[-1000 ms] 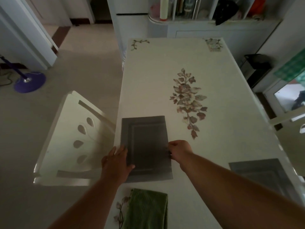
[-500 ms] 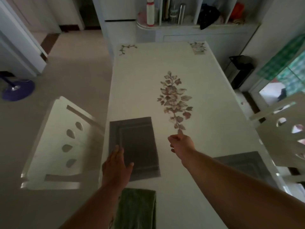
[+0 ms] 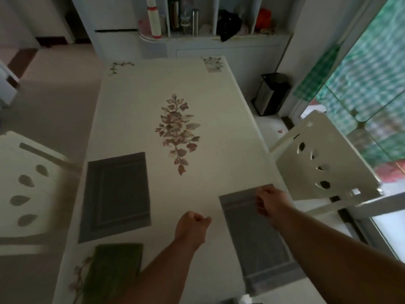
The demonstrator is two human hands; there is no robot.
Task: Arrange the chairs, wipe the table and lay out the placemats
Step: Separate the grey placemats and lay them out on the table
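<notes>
A white table (image 3: 135, 110) with a leaf print carries two grey placemats. The left placemat (image 3: 116, 194) lies flat by the left edge with no hand on it. Near the right edge lies the right placemat (image 3: 247, 242); my right hand (image 3: 271, 202) has its fingers curled on that mat's far edge. My left hand (image 3: 192, 227) is a closed fist over bare table between the two mats, holding nothing. A folded green cloth (image 3: 114, 270) lies at the near left edge. A white chair (image 3: 26, 183) stands at the left side, another white chair (image 3: 317, 167) at the right.
A black bin (image 3: 274, 93) stands on the floor beyond the right chair. A white cabinet (image 3: 219, 47) with bottles on its shelves closes the far end of the table. Green checked curtains (image 3: 361, 84) hang at the right.
Both hands have left the left placemat and moved right. My right hand now sits on the right placemat's far edge, and my left hand has closed into a fist.
</notes>
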